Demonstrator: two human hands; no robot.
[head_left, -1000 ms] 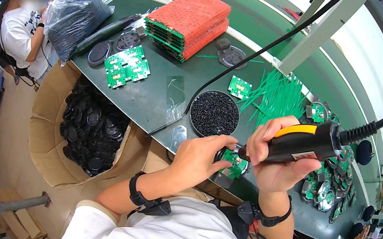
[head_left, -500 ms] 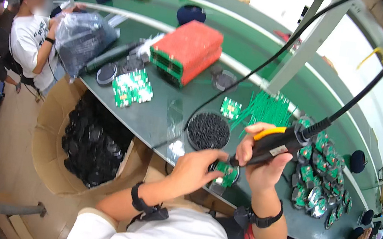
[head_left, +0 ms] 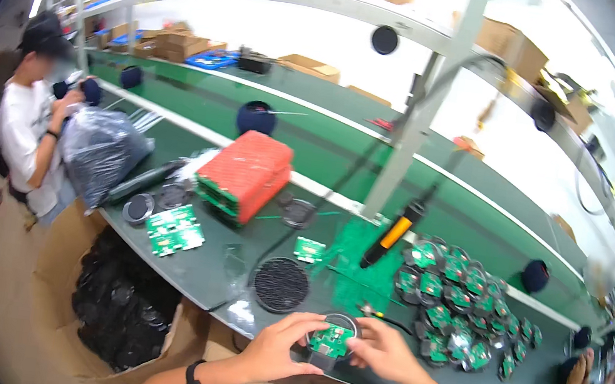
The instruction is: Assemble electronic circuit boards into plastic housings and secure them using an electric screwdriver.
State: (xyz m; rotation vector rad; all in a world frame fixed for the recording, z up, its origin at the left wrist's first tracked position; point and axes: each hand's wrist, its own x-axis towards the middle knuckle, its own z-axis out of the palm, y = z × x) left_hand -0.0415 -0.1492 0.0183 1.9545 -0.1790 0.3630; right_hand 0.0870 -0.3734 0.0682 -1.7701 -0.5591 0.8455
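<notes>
At the bench's front edge I hold a round black housing [head_left: 315, 344] with a green circuit board [head_left: 332, 340] in it. My left hand [head_left: 277, 350] grips its left side, thumb below and fingers along the upper rim. On the opposite side, the fingers and thumb of my right hand [head_left: 387, 352] close on the housing's edge. A black and yellow electric screwdriver [head_left: 393, 234] hangs from its cable above a pile of green wires [head_left: 351, 275]. Just beyond my left hand stands a round dish of small black screws [head_left: 280, 285].
Many housings with green boards [head_left: 467, 306] lie heaped at right. Pliers [head_left: 371, 311] rest near my right hand. A red-topped stack [head_left: 243, 176] and a board panel [head_left: 175, 230] are at left. A carton [head_left: 52, 306] of black parts stands below. Another person [head_left: 30, 117] works at far left.
My right hand has let go of the electric screwdriver, which now hangs farther away, and has taken hold of the housing. Both hands have lifted the housing, and the view has tilted up.
</notes>
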